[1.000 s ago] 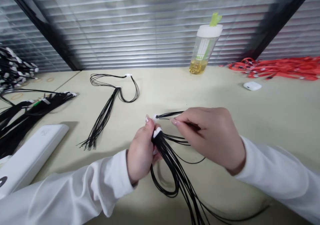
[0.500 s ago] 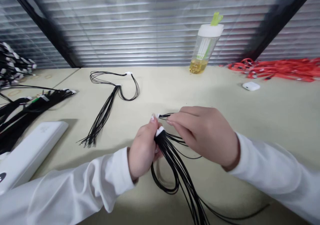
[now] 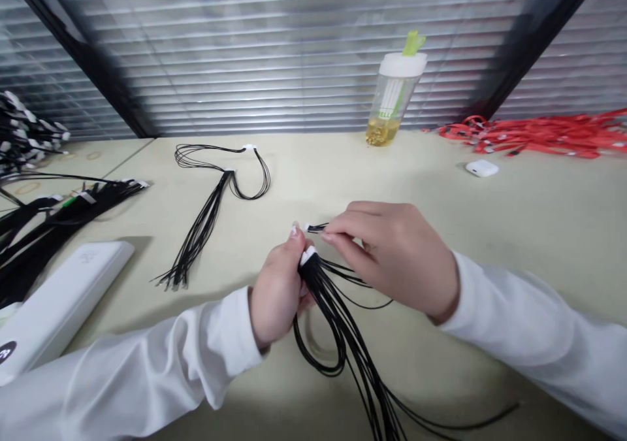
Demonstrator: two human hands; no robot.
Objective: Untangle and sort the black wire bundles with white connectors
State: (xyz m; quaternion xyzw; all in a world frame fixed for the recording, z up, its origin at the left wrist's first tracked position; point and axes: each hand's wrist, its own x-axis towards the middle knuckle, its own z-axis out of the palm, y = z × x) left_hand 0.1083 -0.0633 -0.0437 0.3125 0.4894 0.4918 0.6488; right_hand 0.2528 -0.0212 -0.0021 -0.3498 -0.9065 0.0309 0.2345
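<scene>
My left hand is closed around the white connectors of a black wire harness, its thumb up beside a small white connector. A wider white connector shows just below the thumb, with many black wires fanning down from it. My right hand pinches thin black wires close behind the small connector. Some wires loop back under my left hand; others trail off to the lower right. Whether the small connector touches my left fingertips I cannot tell.
Another black wire harness lies left of centre. Further left are a white power bank and bundled black cables. A drink bottle, a white earphone case and red cables stand or lie toward the back right.
The view has shifted slightly. Both hands keep their grip on the harness, and my right hand has moved a little left.
</scene>
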